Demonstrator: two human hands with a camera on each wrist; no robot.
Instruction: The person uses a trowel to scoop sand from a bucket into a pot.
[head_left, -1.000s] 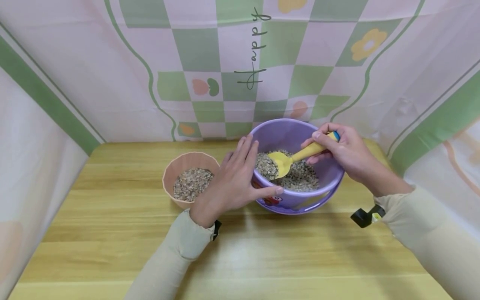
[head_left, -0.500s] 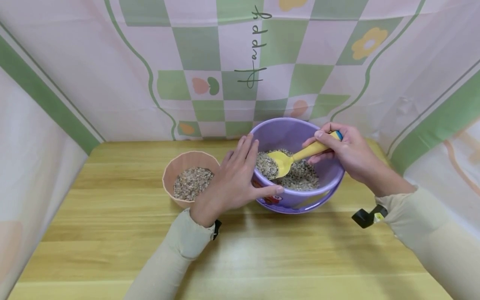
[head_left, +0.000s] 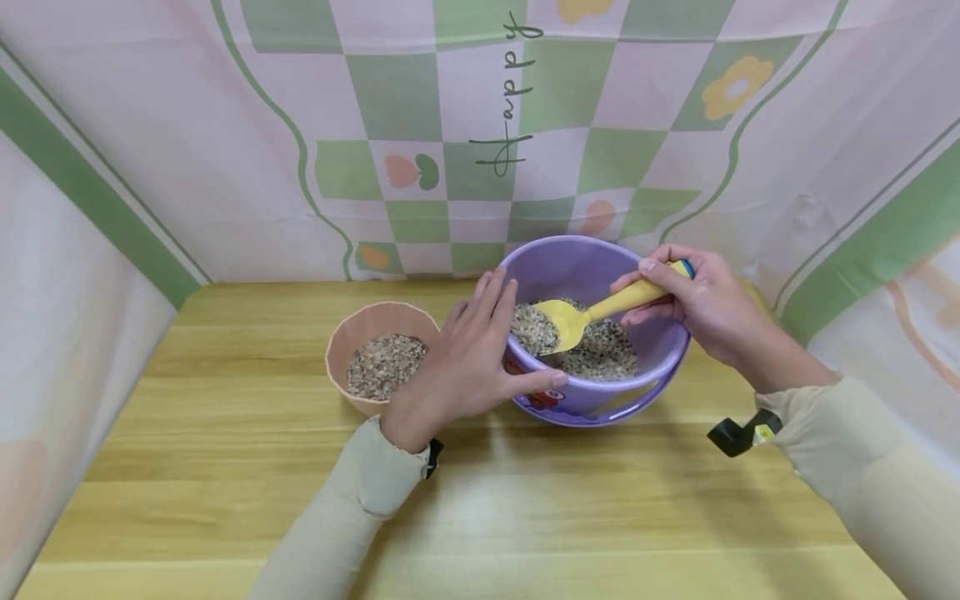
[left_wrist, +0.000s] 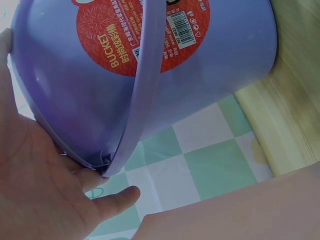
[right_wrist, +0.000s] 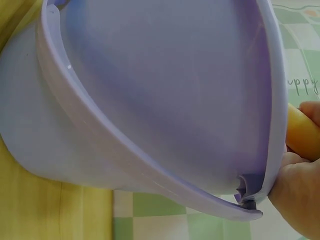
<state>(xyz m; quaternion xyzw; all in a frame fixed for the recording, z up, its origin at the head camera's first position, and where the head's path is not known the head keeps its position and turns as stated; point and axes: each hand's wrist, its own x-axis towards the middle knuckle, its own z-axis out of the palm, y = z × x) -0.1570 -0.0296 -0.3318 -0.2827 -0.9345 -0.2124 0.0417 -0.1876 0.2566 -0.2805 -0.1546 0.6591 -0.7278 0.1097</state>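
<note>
In the head view, my right hand [head_left: 708, 304] grips the handle of a yellow toy shovel [head_left: 637, 293] at the right of a purple bucket [head_left: 573, 258]. The shovel's blade slants down to the left inside the bucket and bears a heap of coarse grit [head_left: 534, 330]. More grit [head_left: 603, 354] lies in the bucket below it. My left hand [head_left: 468, 358] rests along the bucket's left rim, fingers extended and thumb spread along the front. The left wrist view shows that palm [left_wrist: 35, 185] against the rim, beside the bucket's handle [left_wrist: 145, 75].
Left of the bucket stands a pink bowl [head_left: 348, 346] with similar grit in it, partly hidden by my left hand. Both stand on a wooden table [head_left: 480, 517]. A checked cloth [head_left: 480, 125] hangs behind, and more cloth closes in both sides.
My right hand and the shovel have shifted slightly to the right, the blade still loaded within the bucket. My left hand, the bucket and the bowl have stayed where they were.
</note>
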